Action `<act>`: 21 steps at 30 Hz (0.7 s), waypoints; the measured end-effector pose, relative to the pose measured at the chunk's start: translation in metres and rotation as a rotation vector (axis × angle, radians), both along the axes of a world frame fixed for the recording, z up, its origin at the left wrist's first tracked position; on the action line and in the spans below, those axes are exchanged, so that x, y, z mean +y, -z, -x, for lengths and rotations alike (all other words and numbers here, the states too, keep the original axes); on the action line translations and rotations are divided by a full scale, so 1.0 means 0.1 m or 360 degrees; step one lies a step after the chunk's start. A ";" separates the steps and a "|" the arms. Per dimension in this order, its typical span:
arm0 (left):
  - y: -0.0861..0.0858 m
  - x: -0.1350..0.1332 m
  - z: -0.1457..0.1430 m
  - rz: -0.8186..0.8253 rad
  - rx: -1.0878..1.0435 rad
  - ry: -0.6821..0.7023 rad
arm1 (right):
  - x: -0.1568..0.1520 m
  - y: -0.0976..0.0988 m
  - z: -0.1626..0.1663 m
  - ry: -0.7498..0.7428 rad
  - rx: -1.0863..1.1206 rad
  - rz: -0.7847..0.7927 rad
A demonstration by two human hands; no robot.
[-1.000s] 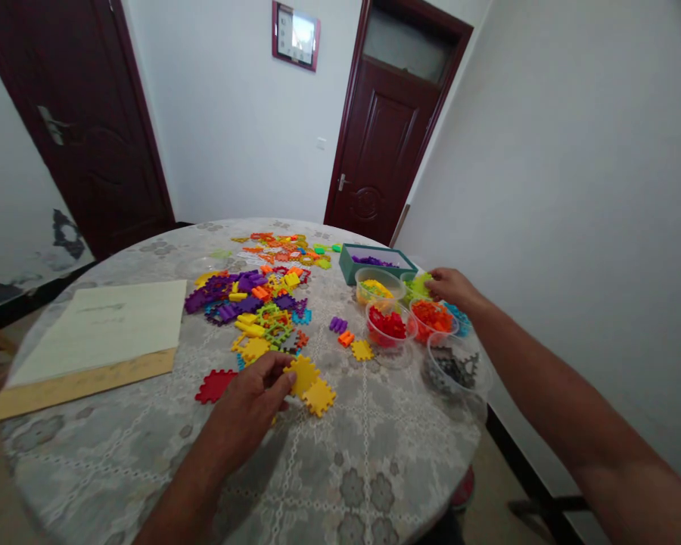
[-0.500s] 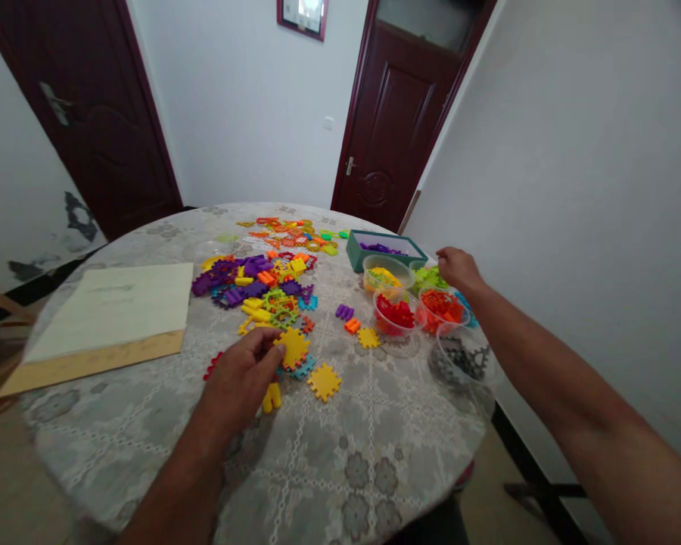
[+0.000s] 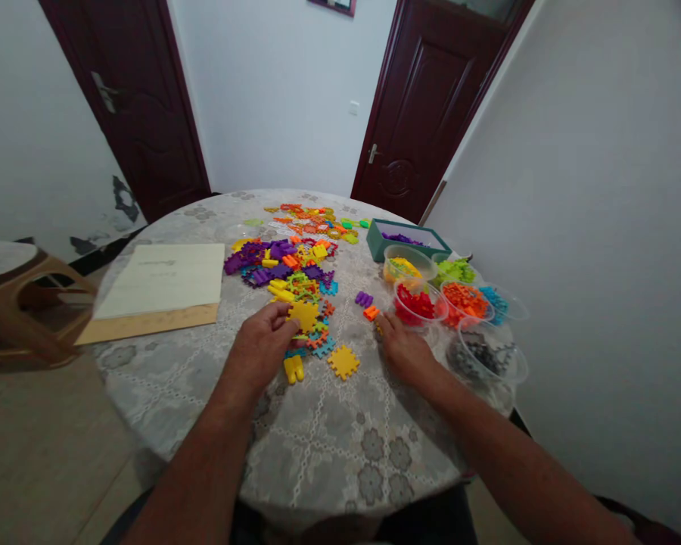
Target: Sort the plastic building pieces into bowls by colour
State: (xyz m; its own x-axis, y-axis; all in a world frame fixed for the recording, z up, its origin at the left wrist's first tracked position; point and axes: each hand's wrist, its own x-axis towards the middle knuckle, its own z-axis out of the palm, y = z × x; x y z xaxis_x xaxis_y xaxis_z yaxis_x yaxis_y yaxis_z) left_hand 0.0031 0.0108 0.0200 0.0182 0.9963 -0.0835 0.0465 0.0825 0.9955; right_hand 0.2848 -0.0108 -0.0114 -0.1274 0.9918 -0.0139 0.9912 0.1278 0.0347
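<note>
My left hand (image 3: 264,337) is closed on a yellow gear-shaped plastic building piece (image 3: 304,316), pinched between thumb and fingers above the loose pieces. My right hand (image 3: 404,350) rests low on the table, its fingers closed over a second yellow gear-shaped piece (image 3: 380,329) that they mostly hide. Just beyond those fingertips lie a small orange piece (image 3: 371,312) and a purple piece (image 3: 364,299). Between the hands, another yellow gear-shaped piece (image 3: 343,363) lies flat. A yellow piece with two rounded prongs (image 3: 293,369) sits beneath my left hand.
A mixed pile of pieces (image 3: 281,261) spreads ahead, with flatter ones (image 3: 312,221) behind. On the right stand clear tubs of red (image 3: 417,304), orange (image 3: 465,300), blue (image 3: 495,303) and grey pieces (image 3: 482,354), plus a green box (image 3: 377,244). Paper (image 3: 164,280) lies left.
My right hand has come from the green-piece tub at the back right down to the yellow piece beside the tubs. My left hand still holds its yellow piece. The view has tilted and shifted.
</note>
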 end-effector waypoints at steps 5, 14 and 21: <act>0.02 0.01 -0.03 0.0097 -0.0087 -0.0013 | 0.10 -0.03 -0.02 0.0102 0.0031 0.0028; 0.08 0.03 0.02 0.0064 0.0138 0.0163 | 0.09 0.07 -0.08 -0.0010 0.0091 -0.0146; 0.09 0.02 0.01 0.0113 0.0101 0.0162 | 0.12 0.05 -0.09 -0.0004 0.0092 -0.0056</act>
State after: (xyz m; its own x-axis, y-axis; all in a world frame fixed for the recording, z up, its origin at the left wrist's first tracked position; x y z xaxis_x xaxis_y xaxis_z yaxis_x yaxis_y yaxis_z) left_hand 0.0024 0.0132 0.0111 0.1111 0.9812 -0.1577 0.1210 0.1441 0.9821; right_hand 0.2933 0.0009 -0.0166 -0.1296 0.9912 0.0284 0.9913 0.1301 -0.0181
